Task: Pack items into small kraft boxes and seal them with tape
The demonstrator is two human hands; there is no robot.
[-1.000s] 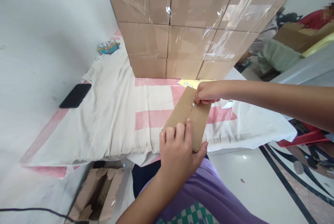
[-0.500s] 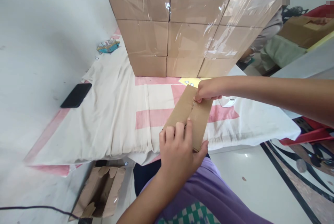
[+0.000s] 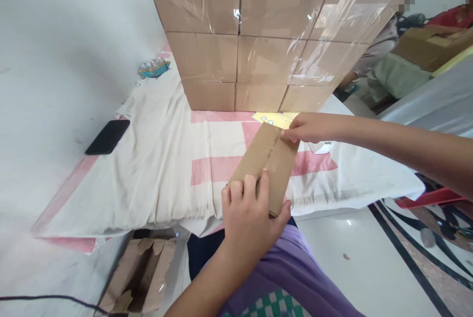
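Observation:
A small, flat brown cardboard box (image 3: 275, 159) lies tilted across the near side of the cloth-covered table, with a seam running lengthwise down its top face. What looks like clear tape glints along that seam. My left hand (image 3: 249, 216) grips the near end, fingers over the top and thumb at the right side. At the far end, my right hand (image 3: 306, 127) has its fingers closed at the edge beside the seam. Whether a bit of tape is also between those fingers, I cannot tell.
A tall stack of plastic-wrapped cartons (image 3: 271, 58) stands behind the box. A black phone (image 3: 108, 137) and a crumpled blue packet (image 3: 154, 67) lie left. A white object (image 3: 320, 147) sits right, an open carton (image 3: 138, 275) below. Another person (image 3: 384, 43) sits at far right.
My right hand has shifted slightly right and away from the seam, to the far edge of the box. My left hand keeps its hold.

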